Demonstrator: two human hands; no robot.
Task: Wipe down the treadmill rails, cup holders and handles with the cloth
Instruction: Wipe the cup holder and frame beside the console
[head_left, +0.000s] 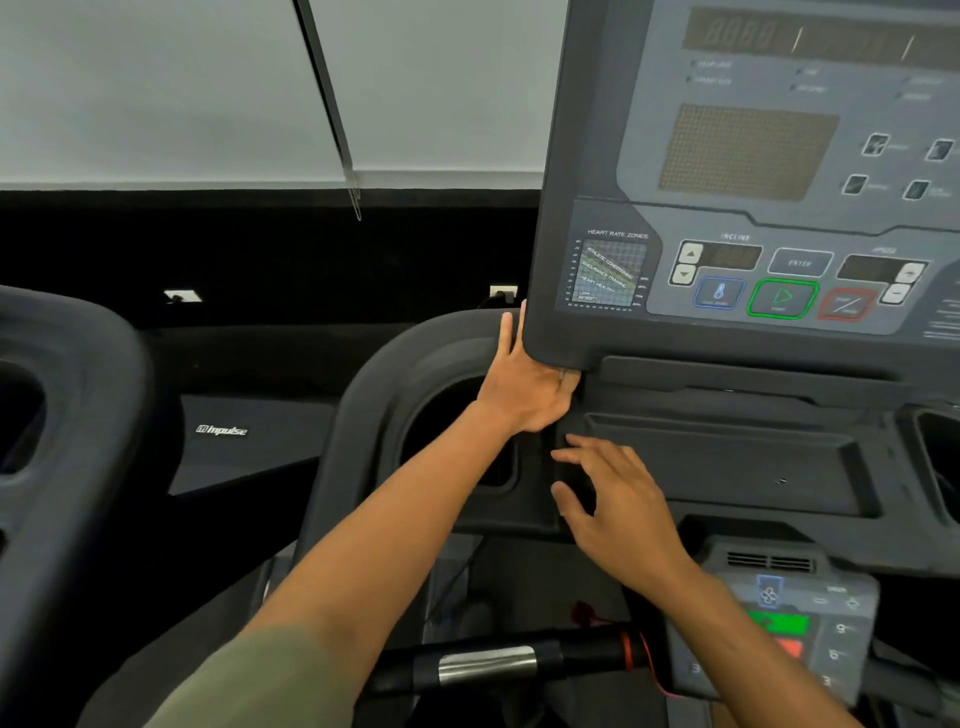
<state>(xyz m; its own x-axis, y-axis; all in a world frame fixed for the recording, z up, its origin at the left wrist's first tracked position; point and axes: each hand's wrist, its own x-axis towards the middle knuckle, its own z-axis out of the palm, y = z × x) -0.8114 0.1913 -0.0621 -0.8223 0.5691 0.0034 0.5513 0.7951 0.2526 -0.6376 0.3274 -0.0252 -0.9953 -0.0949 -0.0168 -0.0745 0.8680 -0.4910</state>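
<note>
The treadmill console (737, 171) fills the upper right. My left hand (524, 389) holds its lower left corner, thumb up along the left edge and fingers tucked under the bottom edge. Just below it is the left cup holder (447, 415), partly hidden by my left wrist. My right hand (613, 499) hovers with fingers spread over the dark deck beside the shallow tray (727, 462). I see no cloth in either hand. The front handle (488, 665) with its silver sensor band runs across the bottom. A second cup holder (935, 457) shows at the right edge.
A small keypad panel (795, 623) with green and red buttons sits under my right forearm, with a red safety cord (636, 654) beside it. A neighbouring treadmill's dark rail (78, 395) curves at the left. The grey wall (156, 93) and wall sockets lie behind.
</note>
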